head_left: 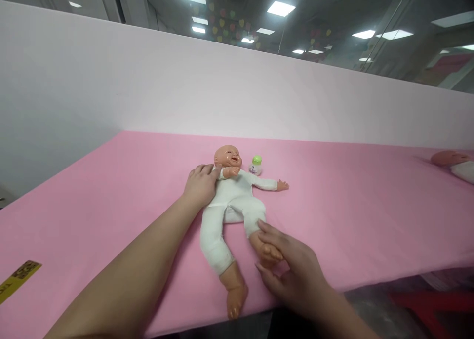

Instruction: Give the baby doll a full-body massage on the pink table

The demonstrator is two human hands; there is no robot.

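A baby doll point(237, 193) with a white cloth body lies on its back on the pink surface, its head away from me and its feet near the front edge. My left hand point(202, 183) holds the doll at the shoulder and upper arm on the left side, its palm against the torso. My right hand point(292, 260) is curled around the lower leg and foot on the right, with the fingers over the ankle and the thumb beneath. The other foot lies free. Beside the doll's head stands a small clear bottle point(255, 166) with a green cap.
A pink padded table point(351, 215) runs up to a white partition point(240, 92). At the far right lies a second doll point(452, 161), partly cut off. A yellow label with a printed code point(20, 279) is at the left front. Glass rises above the partition.
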